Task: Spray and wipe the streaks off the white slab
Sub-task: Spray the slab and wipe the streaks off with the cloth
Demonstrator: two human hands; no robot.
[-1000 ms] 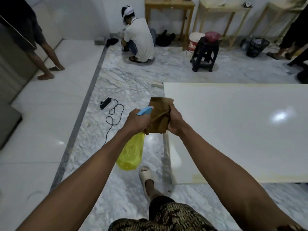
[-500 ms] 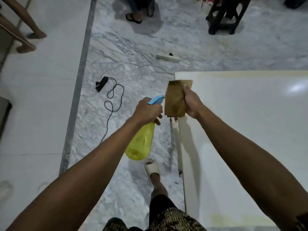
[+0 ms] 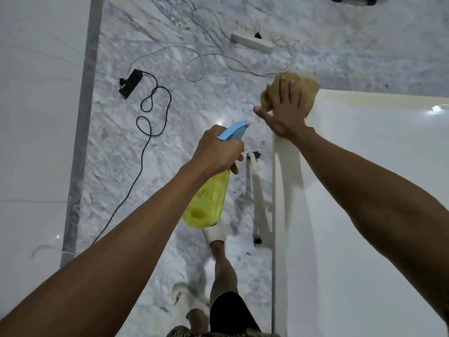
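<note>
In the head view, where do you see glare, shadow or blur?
Head view: a bright glare spot sits on the white slab near its far edge; the right forearm casts a soft shadow along the slab's left side; the brown cloth under the right hand looks motion-blurred; wide-angle distortion stretches both forearms.

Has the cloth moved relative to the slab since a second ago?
Yes. The right hand has carried the cloth from off the slab's left edge onto its far-left corner, pressed flat.

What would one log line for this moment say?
left hand: gripping spray bottle | right hand: pressing cloth on slab corner
</note>
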